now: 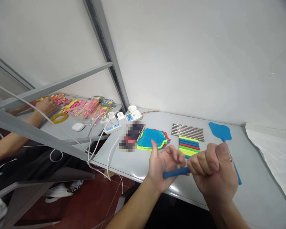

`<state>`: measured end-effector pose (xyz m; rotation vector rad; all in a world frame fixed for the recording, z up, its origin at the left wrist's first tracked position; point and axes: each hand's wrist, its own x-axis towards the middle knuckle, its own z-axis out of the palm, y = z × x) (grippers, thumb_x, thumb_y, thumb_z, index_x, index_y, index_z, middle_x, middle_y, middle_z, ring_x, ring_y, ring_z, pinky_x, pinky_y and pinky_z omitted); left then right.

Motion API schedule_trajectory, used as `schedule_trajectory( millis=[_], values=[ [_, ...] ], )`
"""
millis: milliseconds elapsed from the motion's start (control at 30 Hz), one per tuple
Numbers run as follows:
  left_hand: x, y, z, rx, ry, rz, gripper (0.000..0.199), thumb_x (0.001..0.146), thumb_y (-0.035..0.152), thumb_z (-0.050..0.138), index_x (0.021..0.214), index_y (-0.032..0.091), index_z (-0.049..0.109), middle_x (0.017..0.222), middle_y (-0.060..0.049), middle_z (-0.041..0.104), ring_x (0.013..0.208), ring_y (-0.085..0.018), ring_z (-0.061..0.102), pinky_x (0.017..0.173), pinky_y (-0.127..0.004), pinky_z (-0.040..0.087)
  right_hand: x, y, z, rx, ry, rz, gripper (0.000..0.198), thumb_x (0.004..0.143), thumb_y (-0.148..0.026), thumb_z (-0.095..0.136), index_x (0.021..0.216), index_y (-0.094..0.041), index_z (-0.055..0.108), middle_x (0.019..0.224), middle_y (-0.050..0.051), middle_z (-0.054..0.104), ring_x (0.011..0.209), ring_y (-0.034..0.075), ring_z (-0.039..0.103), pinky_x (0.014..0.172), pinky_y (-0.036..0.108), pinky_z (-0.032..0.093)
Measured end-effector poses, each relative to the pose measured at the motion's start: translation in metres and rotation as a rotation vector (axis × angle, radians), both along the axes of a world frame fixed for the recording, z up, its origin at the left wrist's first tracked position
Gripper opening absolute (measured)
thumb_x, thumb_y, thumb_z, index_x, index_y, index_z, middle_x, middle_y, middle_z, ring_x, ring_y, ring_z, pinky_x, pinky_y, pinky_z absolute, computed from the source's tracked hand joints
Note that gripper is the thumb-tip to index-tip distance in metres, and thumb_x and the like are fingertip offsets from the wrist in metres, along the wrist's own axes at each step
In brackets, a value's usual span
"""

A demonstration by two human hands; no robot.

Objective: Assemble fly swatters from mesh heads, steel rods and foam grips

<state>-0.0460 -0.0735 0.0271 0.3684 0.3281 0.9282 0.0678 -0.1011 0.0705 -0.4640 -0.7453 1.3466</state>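
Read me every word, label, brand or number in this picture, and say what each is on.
Nothing reads with certainty.
Shoe: dark letters, perhaps "OB", too blurred to confirm.
Pixelated item: unreadable.
Bagged packs: any print is too small to read.
Blue tube: no text visible.

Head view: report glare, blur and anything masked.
Head view: glare along the near edge of the table, shine on the rods; head view: a pixelated patch masks detail beside the blue mesh; head view: no strong blur on the held tube.
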Motion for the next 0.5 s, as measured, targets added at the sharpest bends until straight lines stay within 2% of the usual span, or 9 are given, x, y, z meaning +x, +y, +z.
schedule_trajectory(
  millis=[167, 267, 367, 433, 500],
  values=[
    [-0.001, -0.005, -0.009, 0.016, 0.051, -0.02, 0.065, 0.083, 0.076, 0.024, 0.069, 0.017, 0.047, 0.072, -0.003, 0.047, 0.065, -0.015, 0.048, 0.059, -0.03, 0.041, 0.003, 0.002, -0.006, -0.039, -0.041, 0.066, 0.049, 0.096, -0.044, 0.042, 0.053, -0.02, 0.046, 0.041, -0.009, 0.017, 0.036, 0.007, 0.016, 0.038, 0.022, 0.02],
    [-0.005, -0.015, -0.015, 0.142, 0.24, -0.1, 0.049, 0.09, 0.064, 0.035, 0.081, 0.018, 0.049, 0.068, 0.0, 0.048, 0.054, -0.011, 0.043, 0.056, -0.028, 0.039, 0.003, 0.015, -0.013, -0.19, -0.005, 0.126, 0.048, 0.095, -0.047, 0.042, 0.055, -0.021, 0.041, 0.042, -0.01, 0.015, 0.037, 0.007, 0.01, 0.035, 0.021, 0.018],
    [-0.013, -0.024, -0.017, 0.272, 0.427, -0.127, 0.031, 0.093, 0.05, 0.045, 0.093, 0.02, 0.048, 0.058, 0.007, 0.04, 0.047, -0.007, 0.031, 0.055, -0.024, 0.034, -0.005, 0.029, -0.018, -0.296, -0.011, 0.164, 0.046, 0.093, -0.051, 0.045, 0.058, -0.021, 0.039, 0.045, -0.011, 0.016, 0.04, 0.007, 0.008, 0.034, 0.019, 0.017],
    [-0.022, -0.026, -0.016, 0.308, 0.497, -0.133, 0.031, 0.093, 0.051, 0.043, 0.095, 0.02, 0.047, 0.058, 0.008, 0.035, 0.049, -0.007, 0.029, 0.054, -0.023, 0.031, -0.015, 0.035, -0.02, -0.288, -0.057, 0.207, 0.044, 0.093, -0.052, 0.045, 0.061, -0.021, 0.041, 0.047, -0.011, 0.016, 0.04, 0.007, 0.009, 0.035, 0.019, 0.02],
    [-0.033, -0.027, -0.017, 0.332, 0.548, -0.13, 0.033, 0.094, 0.052, 0.04, 0.092, 0.019, 0.048, 0.06, 0.007, 0.036, 0.05, -0.007, 0.032, 0.053, -0.022, 0.031, -0.025, 0.04, -0.022, -0.239, -0.153, 0.26, 0.041, 0.093, -0.052, 0.045, 0.066, -0.021, 0.045, 0.05, -0.01, 0.023, 0.041, 0.007, 0.021, 0.04, 0.02, 0.031]
  ],
)
